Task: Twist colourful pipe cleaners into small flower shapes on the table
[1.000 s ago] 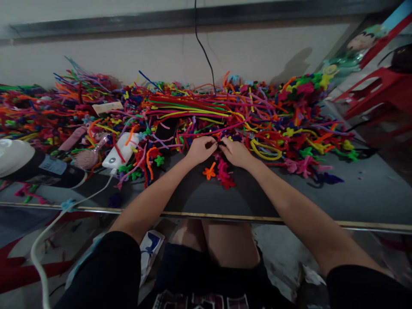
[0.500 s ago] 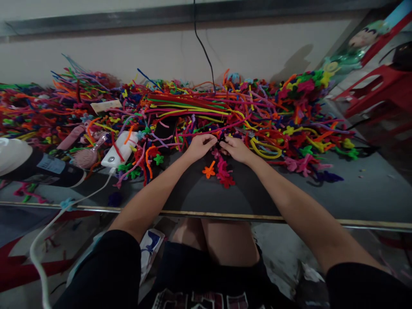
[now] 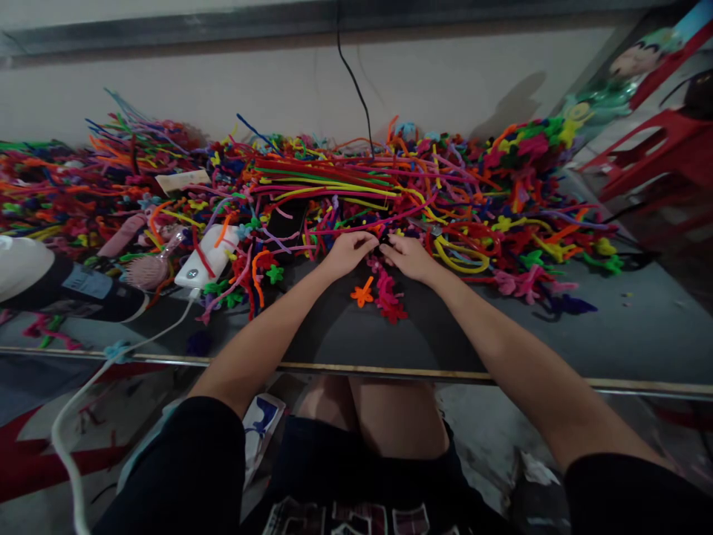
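My left hand (image 3: 348, 254) and my right hand (image 3: 409, 257) meet fingertip to fingertip at the near edge of a big heap of coloured pipe cleaners (image 3: 334, 189). Both hands are pinched closed on a small dark piece between them that I cannot make out. Just below the hands lie an orange pipe-cleaner flower (image 3: 362, 292) and a row of dark pink flowers (image 3: 388, 297) on the dark table (image 3: 613, 342).
A white power bank (image 3: 203, 258) with a white cable lies left of my hands, beside a pink hairbrush (image 3: 145, 270) and a black-and-white object (image 3: 50, 279). A black phone (image 3: 285, 223) lies in the heap. Red plastic chairs (image 3: 662, 152) stand at the right. A black cord (image 3: 353, 78) hangs at the wall.
Both hands have stayed together at the same spot, shifting only slightly up in the picture; the fingers keep working the small piece.
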Demonstrator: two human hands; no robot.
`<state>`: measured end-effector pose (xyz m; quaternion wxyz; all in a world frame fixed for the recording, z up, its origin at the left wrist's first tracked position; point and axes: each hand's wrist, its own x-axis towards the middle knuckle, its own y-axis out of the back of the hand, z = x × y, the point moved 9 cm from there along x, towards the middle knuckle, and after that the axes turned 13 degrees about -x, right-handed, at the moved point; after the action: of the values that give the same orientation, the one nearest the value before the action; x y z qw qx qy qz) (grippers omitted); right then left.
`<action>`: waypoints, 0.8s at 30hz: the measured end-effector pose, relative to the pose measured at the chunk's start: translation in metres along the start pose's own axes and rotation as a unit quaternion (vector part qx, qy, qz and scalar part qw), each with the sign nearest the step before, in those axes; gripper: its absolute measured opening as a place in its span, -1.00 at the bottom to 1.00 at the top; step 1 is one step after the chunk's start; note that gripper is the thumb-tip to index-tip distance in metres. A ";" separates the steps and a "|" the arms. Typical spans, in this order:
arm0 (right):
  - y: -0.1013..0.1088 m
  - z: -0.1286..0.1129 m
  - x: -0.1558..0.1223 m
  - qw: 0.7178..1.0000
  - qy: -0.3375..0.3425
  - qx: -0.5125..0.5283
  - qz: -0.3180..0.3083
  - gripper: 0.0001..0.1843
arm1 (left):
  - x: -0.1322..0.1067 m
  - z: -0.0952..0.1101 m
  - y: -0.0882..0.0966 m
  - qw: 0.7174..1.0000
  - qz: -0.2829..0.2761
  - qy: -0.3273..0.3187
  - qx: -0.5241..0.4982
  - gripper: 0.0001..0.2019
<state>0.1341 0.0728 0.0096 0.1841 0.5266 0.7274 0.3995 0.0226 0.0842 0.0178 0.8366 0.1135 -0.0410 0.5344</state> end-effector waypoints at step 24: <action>0.006 -0.002 -0.007 0.999 0.007 0.034 0.027 -0.52 | -0.006 0.000 0.005 0.999 0.036 -0.033 -0.001 -0.68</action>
<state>0.1389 0.0665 0.0140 0.1508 0.5493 0.7272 0.3831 0.0158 0.0805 0.0171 0.8153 0.1283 -0.0729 0.5600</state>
